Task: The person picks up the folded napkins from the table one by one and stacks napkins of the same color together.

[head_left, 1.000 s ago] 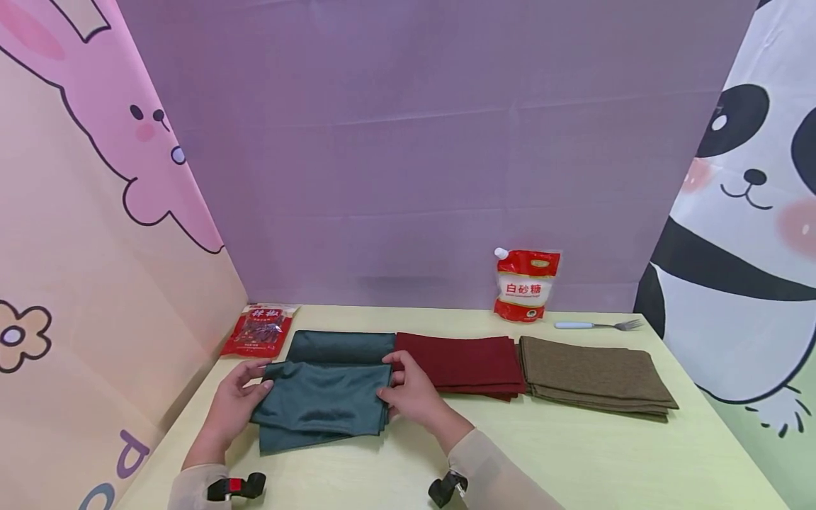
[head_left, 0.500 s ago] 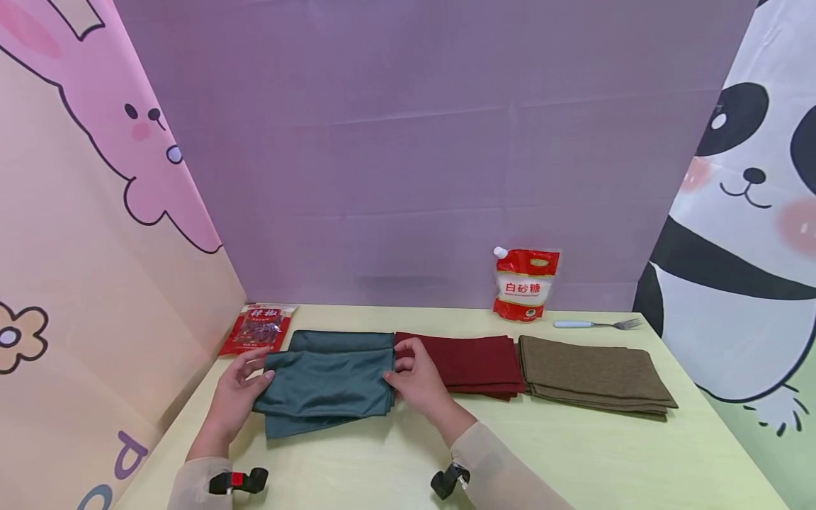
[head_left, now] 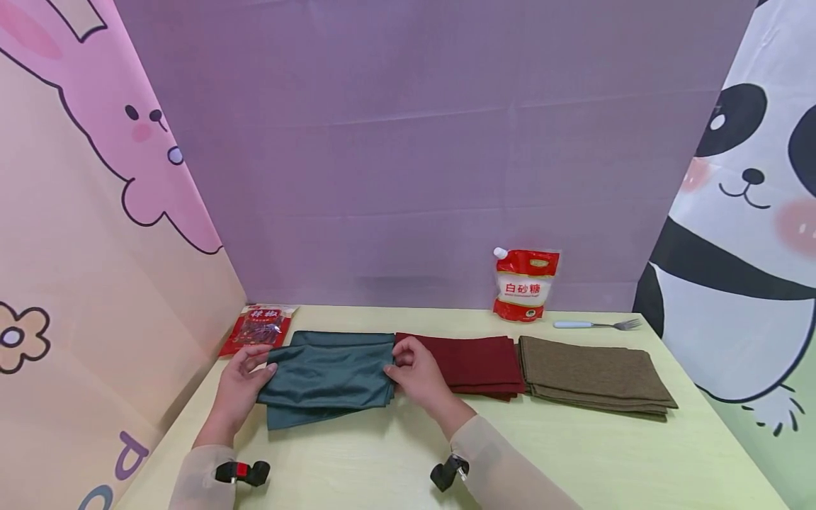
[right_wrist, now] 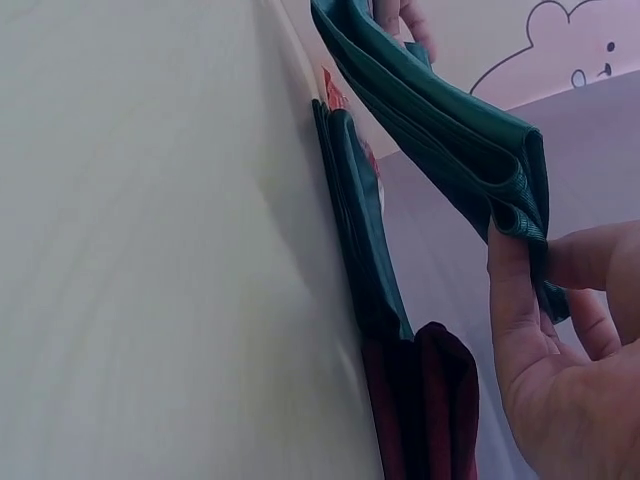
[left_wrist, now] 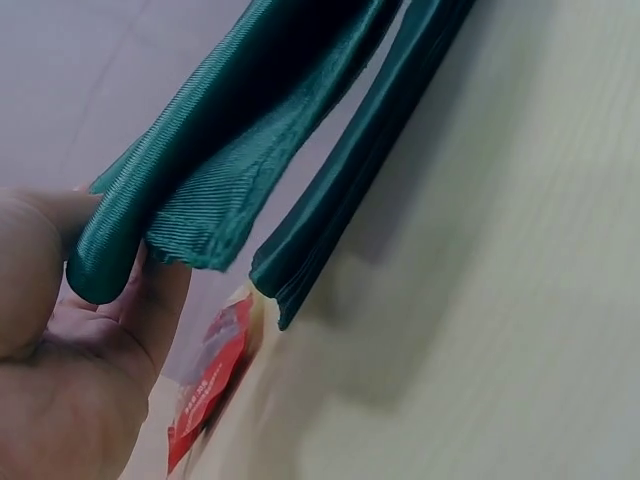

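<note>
Both hands hold a folded teal cloth [head_left: 328,379] by its two short sides, raised over the table. My left hand [head_left: 241,386] pinches the left edge between thumb and fingers, with the fold [left_wrist: 125,225] showing in the left wrist view. My right hand [head_left: 421,379] pinches the right edge; the right wrist view shows its thumb and fingers [right_wrist: 512,285] around the layered end. A loose layer hangs lower at the front left. Beneath and behind lies another folded teal cloth [right_wrist: 360,230] on the table, mostly hidden in the head view.
Folded dark red cloths [head_left: 459,361] adjoin the teal one on the right, then a stack of brown cloths [head_left: 599,372]. A red chili packet [head_left: 258,329] lies back left. A red-and-white sugar pouch [head_left: 525,287] stands at the back, near a fork [head_left: 596,325] with a pale handle.
Both hands have carried the held teal cloth away from the person, so it now covers more of the teal cloth behind it. The other things have stayed put.
</note>
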Tool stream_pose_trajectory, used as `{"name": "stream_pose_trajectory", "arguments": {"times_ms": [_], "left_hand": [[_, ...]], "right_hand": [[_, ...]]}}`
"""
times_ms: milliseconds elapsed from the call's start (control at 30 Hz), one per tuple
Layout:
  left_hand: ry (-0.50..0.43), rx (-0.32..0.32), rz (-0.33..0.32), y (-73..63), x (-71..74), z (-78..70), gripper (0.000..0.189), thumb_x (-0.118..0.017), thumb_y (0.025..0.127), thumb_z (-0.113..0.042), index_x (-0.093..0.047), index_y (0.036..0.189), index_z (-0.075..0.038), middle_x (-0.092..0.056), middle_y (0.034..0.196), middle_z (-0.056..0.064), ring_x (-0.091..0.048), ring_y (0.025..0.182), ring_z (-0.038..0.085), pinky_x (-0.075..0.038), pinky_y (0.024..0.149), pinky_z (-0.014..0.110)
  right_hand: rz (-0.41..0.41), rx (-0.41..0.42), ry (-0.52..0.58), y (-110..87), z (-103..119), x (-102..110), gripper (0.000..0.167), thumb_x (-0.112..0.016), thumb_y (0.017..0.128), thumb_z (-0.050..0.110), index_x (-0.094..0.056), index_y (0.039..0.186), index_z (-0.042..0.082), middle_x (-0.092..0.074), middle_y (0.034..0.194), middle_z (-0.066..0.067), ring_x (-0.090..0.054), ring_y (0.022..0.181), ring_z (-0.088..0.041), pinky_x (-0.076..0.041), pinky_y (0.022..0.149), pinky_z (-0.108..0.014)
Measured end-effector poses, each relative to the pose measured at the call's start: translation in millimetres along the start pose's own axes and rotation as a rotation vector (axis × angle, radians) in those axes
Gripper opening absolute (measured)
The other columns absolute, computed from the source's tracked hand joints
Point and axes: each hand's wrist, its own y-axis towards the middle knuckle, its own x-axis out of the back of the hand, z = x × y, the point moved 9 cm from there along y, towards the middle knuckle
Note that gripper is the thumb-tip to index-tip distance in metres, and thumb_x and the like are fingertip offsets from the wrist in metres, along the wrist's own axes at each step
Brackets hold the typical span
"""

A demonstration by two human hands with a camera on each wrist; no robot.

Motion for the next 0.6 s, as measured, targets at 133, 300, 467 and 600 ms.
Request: {"name": "stream_pose_trajectory", "arguments": {"times_ms": [133, 300, 467, 600], "left_hand": [[-0.004, -0.024, -0.014, 6.3, -2.0, -0.9, 0.044, -0.070, 0.101, -0.005, -0.051, 0.140, -0.005, -0.057, 0.143, 0.025, -0.069, 0.108, 0.019, -0.055, 0.088, 0.015], [-0.021, -0.021, -0.039, 12.5, -5.6, -0.4, 0.036, -0.070, 0.100, -0.003, -0.053, 0.131, -0.001, -0.060, 0.135, 0.025, -0.069, 0.097, 0.009, -0.055, 0.085, 0.016], [-0.007, -0.014, -0.057, 17.4, -8.6, 1.0, 0.031, -0.071, 0.100, -0.004, -0.056, 0.127, 0.000, -0.061, 0.133, 0.023, -0.068, 0.098, 0.009, -0.055, 0.084, 0.015], [0.015, -0.009, -0.063, 18.5, -10.8, 0.5, 0.028, -0.071, 0.100, -0.005, -0.059, 0.125, 0.001, -0.062, 0.133, 0.022, -0.065, 0.109, 0.017, -0.054, 0.085, 0.015]], "right_hand": [[-0.007, -0.010, -0.015, 4.5, -2, 1, 0.024, -0.072, 0.096, -0.005, -0.056, 0.114, -0.001, -0.059, 0.086, -0.007, -0.058, 0.071, -0.019, -0.059, 0.061, -0.037], [0.012, -0.009, -0.045, 6.9, -2, 2, 0.021, -0.072, 0.097, -0.001, -0.059, 0.114, -0.001, -0.060, 0.088, -0.009, -0.058, 0.069, -0.020, -0.059, 0.061, -0.034], [0.022, -0.025, -0.062, 10.3, -5, 4, 0.023, -0.071, 0.099, 0.000, -0.061, 0.119, -0.003, -0.063, 0.095, -0.012, -0.062, 0.075, -0.020, -0.062, 0.067, -0.035], [0.016, -0.041, -0.061, 11.8, -7, 5, 0.026, -0.070, 0.099, 0.000, -0.061, 0.123, -0.005, -0.061, 0.100, -0.012, -0.062, 0.080, -0.020, -0.063, 0.070, -0.036]]}}
